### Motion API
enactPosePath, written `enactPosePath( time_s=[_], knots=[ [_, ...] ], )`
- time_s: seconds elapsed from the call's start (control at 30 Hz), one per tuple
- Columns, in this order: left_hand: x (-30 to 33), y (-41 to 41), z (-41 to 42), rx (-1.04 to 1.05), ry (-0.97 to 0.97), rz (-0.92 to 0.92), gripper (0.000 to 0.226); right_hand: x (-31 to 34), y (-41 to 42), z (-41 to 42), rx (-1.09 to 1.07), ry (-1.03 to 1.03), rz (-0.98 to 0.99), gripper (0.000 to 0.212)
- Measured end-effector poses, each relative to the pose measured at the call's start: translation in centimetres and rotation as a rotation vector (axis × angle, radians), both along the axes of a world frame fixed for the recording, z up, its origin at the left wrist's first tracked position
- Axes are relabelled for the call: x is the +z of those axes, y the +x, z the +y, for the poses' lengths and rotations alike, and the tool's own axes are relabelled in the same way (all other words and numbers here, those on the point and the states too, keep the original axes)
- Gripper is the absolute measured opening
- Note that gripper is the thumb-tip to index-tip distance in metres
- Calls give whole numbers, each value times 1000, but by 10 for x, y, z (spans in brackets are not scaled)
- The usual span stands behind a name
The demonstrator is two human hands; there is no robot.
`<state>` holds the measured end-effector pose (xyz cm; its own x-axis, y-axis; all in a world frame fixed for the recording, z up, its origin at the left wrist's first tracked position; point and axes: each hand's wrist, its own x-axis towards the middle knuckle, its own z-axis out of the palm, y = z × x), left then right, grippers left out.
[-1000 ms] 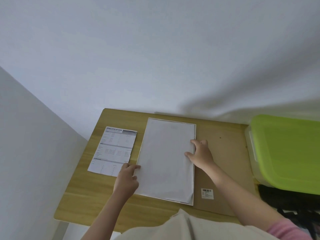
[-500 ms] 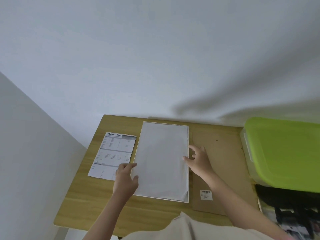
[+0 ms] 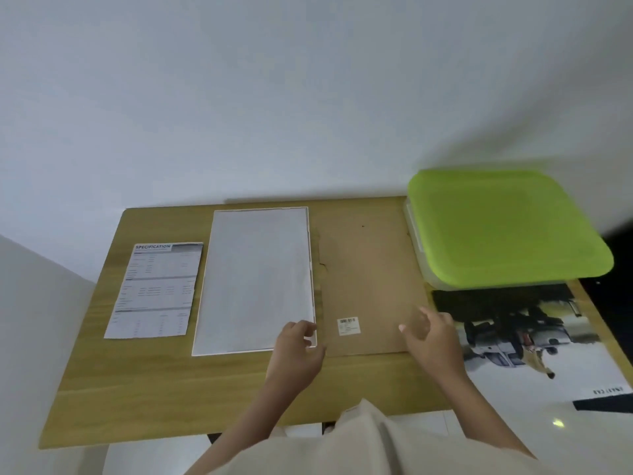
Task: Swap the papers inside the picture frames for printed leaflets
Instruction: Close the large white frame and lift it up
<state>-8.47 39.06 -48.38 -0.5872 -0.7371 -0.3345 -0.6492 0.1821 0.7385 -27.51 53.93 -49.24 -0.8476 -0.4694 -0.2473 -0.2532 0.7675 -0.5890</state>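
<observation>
Hands first: left hand (image 3: 297, 351) sits at the near right corner of the white picture frame (image 3: 255, 279), fingers loosely curled over that corner; can't tell if it actually grips the edge or just rests on it. Right hand (image 3: 432, 341) hovers over the near right corner of the brown backing board (image 3: 366, 286), fingers spread and relaxed, holding nothing. Hands are apart, with the board's barcode sticker (image 3: 348, 326) between them.

Layout on the wooden table (image 3: 137, 389):
- Frame lies flat mid-table, running from the far edge toward the near side, with plain white paper showing inside its thin white border.
- Printed leaflet (image 3: 156, 289) headed "SPECIFICATION" lies flat just left of the frame, not touching it, toward the left edge.
- Backing board lies flat just right of the frame, its left edge alongside the frame's right edge.
- Clear storage box with a green lid (image 3: 503, 228) sits at the far right corner, lid on; contents can't be made out through the wall.
- Car poster (image 3: 534, 341) lies along the right edge, near side of the box, overhanging the table's near right corner.
</observation>
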Motion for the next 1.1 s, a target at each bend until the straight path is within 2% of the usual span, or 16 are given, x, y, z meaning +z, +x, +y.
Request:
enactPosePath(
  time_s=[0.2, 0.47, 0.63, 0.87, 1.1],
  knots=[
    [-7, -23, 34, 26, -3, -85, 30, -8, -15, 32, 27, 152, 20, 63],
    [1, -40, 47, 74, 12, -209, 49, -8, -25, 31, 65, 100, -103, 78],
    [5, -41, 29, 238, 149, -138, 55, -4, -35, 33, 74, 24, -177, 82],
    [18, -23, 7, 279, 159, 32, 44, 4, -30, 26, 56, -157, -222, 76],
    [38, 20, -28, 311, 126, 183, 48, 24, 9, -8, 44, -327, -247, 69]
  ],
)
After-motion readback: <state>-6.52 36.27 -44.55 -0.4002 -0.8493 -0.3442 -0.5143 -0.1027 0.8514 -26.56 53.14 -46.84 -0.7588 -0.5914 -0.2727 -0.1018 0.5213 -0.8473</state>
